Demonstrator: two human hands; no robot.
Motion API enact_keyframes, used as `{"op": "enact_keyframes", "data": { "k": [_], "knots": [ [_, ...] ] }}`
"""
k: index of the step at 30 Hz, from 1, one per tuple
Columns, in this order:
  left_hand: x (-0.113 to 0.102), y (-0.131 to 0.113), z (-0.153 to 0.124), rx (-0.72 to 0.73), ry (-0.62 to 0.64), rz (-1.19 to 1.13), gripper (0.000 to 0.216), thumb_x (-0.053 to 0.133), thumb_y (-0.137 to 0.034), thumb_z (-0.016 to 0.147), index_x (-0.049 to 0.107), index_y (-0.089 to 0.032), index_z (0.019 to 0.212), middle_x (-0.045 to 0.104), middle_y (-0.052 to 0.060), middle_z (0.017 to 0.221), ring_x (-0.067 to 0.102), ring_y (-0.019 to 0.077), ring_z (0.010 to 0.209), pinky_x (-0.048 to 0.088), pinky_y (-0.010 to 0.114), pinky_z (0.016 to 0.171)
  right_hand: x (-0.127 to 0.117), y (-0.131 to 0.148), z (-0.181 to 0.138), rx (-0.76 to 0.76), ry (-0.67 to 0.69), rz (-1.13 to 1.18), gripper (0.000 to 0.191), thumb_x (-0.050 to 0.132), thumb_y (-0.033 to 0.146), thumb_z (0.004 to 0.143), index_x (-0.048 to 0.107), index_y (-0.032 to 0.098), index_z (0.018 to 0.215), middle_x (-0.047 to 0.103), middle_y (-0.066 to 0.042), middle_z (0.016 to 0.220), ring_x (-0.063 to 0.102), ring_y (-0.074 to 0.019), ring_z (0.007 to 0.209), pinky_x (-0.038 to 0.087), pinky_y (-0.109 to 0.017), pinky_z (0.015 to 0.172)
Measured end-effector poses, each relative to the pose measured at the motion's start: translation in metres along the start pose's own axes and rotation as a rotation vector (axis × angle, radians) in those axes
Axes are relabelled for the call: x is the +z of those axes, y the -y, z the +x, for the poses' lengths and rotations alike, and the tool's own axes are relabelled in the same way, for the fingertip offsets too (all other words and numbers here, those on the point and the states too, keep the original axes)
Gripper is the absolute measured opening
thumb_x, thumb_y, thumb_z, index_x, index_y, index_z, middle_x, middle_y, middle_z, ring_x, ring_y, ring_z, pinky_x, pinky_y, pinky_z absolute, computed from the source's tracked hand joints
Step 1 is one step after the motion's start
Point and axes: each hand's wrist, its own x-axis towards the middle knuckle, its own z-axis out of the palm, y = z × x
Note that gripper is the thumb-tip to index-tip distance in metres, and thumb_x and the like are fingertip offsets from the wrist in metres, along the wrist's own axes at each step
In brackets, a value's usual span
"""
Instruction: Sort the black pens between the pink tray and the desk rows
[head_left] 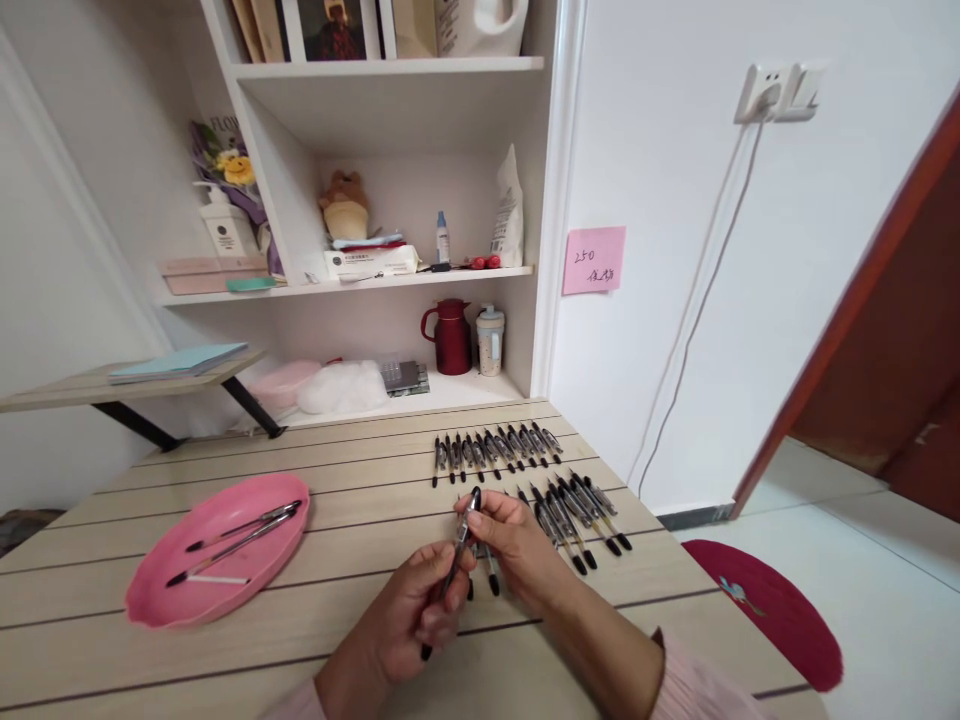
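Both hands hold one black pen (459, 553) upright over the wooden table (337, 620). My left hand (416, 610) is wrapped round the pen's lower barrel. My right hand (506, 540) pinches its top end near the cap. Just beyond my right hand lie two rows of several black pens: a far row (491, 450) and a nearer row (577, 515). A pink oval tray (161, 590) at the left holds a few pen parts (240, 530) and a white refill.
White shelves (390, 275) behind the table carry a red jug (450, 338), bottles, a plush toy and bags. A pink note (594, 260) sticks on the wall. A red mat (772, 610) lies on the floor by the door at right.
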Motion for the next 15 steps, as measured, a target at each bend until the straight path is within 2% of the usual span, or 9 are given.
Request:
{"op": "enact_keyframes", "data": {
  "k": [3,7,9,11,15],
  "knots": [
    [0.001,0.001,0.001,0.032,-0.036,0.035,0.024,0.055,-0.038,0.076,0.055,-0.014,0.08,0.047,-0.007,0.047,0.023,-0.0013,0.027,0.012,0.014,0.03,0.001,0.0,0.0,-0.01,0.005,-0.015,0.032,0.068,0.037,0.064,0.059,0.015,0.085,0.057,0.001,0.062,0.049,-0.0076,0.047,0.037,-0.022,0.052],
    [0.005,0.008,0.007,0.174,-0.222,0.191,0.024,0.06,-0.036,0.072,0.051,-0.015,0.07,0.053,-0.005,0.054,0.036,0.0009,0.033,0.019,0.014,0.032,0.002,-0.003,0.003,-0.066,-0.108,-0.173,0.031,0.07,0.034,0.062,0.058,0.016,0.084,0.051,0.005,0.058,0.044,-0.0064,0.048,0.035,-0.02,0.049],
    [0.006,0.01,0.009,0.178,-0.274,0.24,0.026,0.062,-0.037,0.07,0.048,-0.015,0.065,0.054,-0.004,0.053,0.038,0.0016,0.034,0.018,0.014,0.032,0.001,-0.005,0.004,-0.077,-0.15,-0.221,0.029,0.071,0.033,0.06,0.058,0.016,0.079,0.048,0.006,0.055,0.042,-0.0058,0.047,0.032,-0.018,0.046],
    [0.005,0.009,0.007,0.117,-0.248,0.208,0.026,0.061,-0.039,0.071,0.051,-0.014,0.069,0.052,-0.005,0.05,0.033,0.0007,0.031,0.014,0.014,0.031,0.0,-0.006,0.004,-0.044,-0.115,-0.177,0.029,0.069,0.035,0.062,0.057,0.015,0.08,0.049,0.006,0.054,0.042,-0.0058,0.044,0.031,-0.019,0.043],
    [0.002,0.002,0.0,-0.025,-0.055,0.045,0.027,0.055,-0.04,0.075,0.057,-0.014,0.081,0.047,-0.007,0.045,0.022,-0.0013,0.027,0.008,0.014,0.032,0.001,-0.002,0.001,0.007,0.012,0.017,0.034,0.068,0.036,0.064,0.056,0.015,0.087,0.056,0.002,0.061,0.045,-0.0066,0.04,0.034,-0.021,0.042]
  ]
}}
